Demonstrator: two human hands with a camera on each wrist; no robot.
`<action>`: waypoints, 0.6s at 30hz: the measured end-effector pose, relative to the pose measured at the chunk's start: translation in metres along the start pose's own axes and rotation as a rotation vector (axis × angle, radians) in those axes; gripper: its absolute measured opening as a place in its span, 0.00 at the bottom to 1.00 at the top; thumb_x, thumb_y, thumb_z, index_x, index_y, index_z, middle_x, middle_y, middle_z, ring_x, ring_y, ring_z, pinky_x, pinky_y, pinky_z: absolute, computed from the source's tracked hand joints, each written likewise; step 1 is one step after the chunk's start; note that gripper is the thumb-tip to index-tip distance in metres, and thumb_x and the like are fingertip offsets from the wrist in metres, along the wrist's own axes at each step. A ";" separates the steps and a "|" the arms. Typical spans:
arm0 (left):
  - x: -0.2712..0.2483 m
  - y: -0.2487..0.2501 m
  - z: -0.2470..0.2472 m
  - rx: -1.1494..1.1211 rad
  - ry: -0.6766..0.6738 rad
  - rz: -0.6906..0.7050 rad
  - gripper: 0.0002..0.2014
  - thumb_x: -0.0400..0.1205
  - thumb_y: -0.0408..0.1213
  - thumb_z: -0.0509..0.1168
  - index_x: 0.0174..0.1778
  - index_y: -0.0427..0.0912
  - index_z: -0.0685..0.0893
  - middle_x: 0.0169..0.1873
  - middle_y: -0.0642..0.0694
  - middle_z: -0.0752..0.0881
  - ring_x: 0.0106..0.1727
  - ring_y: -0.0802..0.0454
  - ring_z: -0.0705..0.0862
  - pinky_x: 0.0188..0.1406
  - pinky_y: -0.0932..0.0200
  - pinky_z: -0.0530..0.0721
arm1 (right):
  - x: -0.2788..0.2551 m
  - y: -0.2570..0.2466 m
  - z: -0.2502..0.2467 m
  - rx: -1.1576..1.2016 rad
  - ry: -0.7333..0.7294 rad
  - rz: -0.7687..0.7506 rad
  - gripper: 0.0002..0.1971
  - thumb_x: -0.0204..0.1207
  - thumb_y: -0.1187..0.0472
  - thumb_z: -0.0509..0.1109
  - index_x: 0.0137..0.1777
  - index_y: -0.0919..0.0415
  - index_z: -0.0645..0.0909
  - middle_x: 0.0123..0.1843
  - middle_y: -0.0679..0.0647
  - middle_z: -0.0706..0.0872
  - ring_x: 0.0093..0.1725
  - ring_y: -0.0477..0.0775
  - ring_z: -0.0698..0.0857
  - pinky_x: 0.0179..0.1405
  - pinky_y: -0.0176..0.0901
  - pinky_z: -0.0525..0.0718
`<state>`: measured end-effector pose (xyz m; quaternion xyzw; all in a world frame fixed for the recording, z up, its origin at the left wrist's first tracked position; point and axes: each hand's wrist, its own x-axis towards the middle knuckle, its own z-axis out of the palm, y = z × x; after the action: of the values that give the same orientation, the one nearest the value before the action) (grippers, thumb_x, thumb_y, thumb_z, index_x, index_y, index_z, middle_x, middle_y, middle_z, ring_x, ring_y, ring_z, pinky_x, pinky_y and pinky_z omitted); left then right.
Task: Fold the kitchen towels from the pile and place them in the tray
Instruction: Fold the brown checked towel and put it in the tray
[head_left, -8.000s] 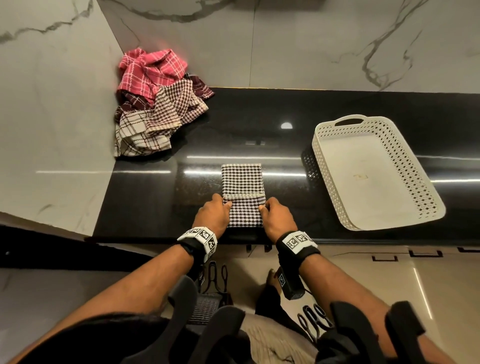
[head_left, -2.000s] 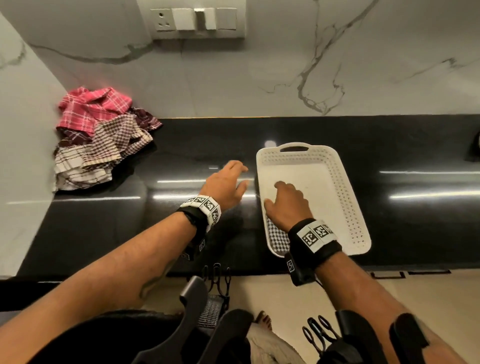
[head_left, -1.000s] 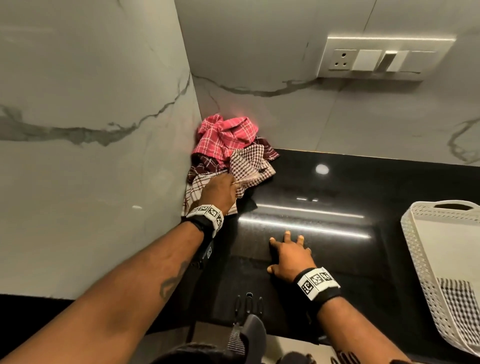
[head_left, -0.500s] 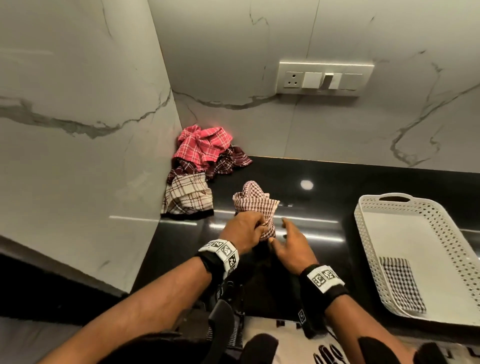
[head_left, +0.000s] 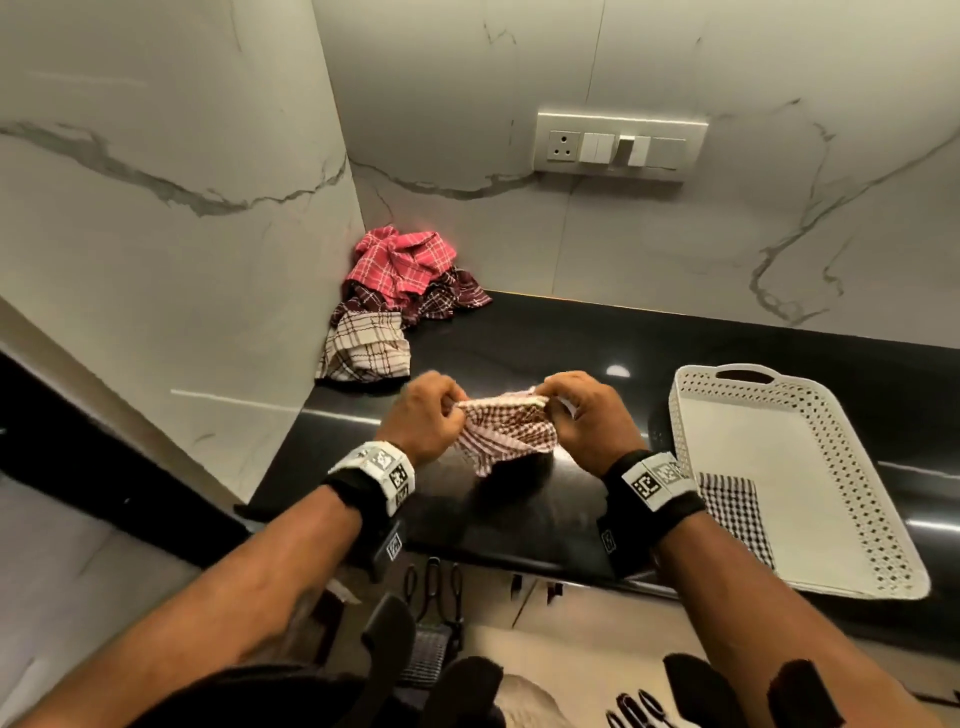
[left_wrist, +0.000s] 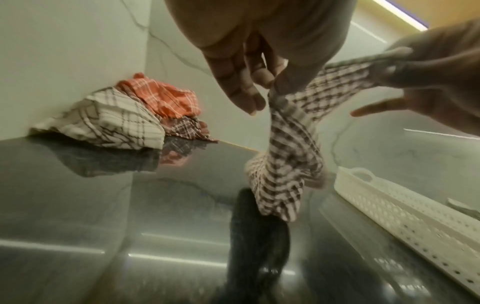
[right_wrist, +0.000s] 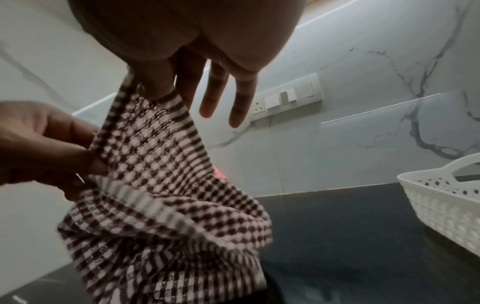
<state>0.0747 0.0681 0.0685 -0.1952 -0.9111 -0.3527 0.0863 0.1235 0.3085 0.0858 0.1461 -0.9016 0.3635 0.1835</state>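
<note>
A brown-and-white checked towel (head_left: 506, 434) hangs crumpled above the black counter (head_left: 519, 332), held along its top edge by both hands. My left hand (head_left: 423, 415) pinches its left end (left_wrist: 272, 92); my right hand (head_left: 587, 413) pinches the right end (right_wrist: 145, 90), with the other fingers loose. The towel (left_wrist: 283, 160) droops below the fingers (right_wrist: 161, 195). The pile (head_left: 395, 301) of towels, red, maroon and cream checked, lies in the back left corner. A white perforated tray (head_left: 779, 467) stands at the right with one folded checked towel (head_left: 735, 512) in its near left part.
Marble walls close the counter at the left and back; a socket and switch plate (head_left: 621, 148) sits on the back wall. The counter's front edge runs just below my wrists. Bare black counter lies between the pile and the tray (left_wrist: 405, 207).
My left hand took the checked towel from the pile and brought it to the counter's middle. My right hand left the counter and joined it; both now stretch the top edge apart.
</note>
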 end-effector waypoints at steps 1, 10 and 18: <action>0.006 0.000 -0.008 0.033 0.023 -0.029 0.06 0.71 0.31 0.71 0.37 0.48 0.85 0.36 0.50 0.82 0.35 0.55 0.79 0.41 0.55 0.82 | 0.005 -0.006 -0.003 0.035 0.014 0.030 0.11 0.73 0.73 0.71 0.48 0.56 0.87 0.45 0.50 0.90 0.48 0.51 0.88 0.51 0.50 0.87; 0.046 0.011 -0.057 0.126 0.039 -0.099 0.07 0.77 0.29 0.66 0.47 0.40 0.87 0.48 0.46 0.84 0.48 0.53 0.78 0.48 0.60 0.75 | 0.051 -0.029 -0.025 0.254 0.214 0.168 0.08 0.84 0.59 0.69 0.58 0.57 0.87 0.52 0.49 0.89 0.52 0.43 0.86 0.54 0.32 0.83; 0.060 0.003 -0.054 0.085 -0.012 -0.096 0.06 0.84 0.38 0.65 0.54 0.42 0.83 0.51 0.46 0.83 0.52 0.47 0.83 0.54 0.51 0.83 | 0.072 -0.027 -0.052 0.154 0.315 0.227 0.08 0.83 0.58 0.70 0.55 0.61 0.87 0.47 0.49 0.88 0.42 0.34 0.83 0.40 0.18 0.76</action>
<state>0.0221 0.0516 0.1277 -0.1498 -0.9340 -0.3163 0.0720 0.0820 0.3174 0.1677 -0.0015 -0.8418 0.4682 0.2686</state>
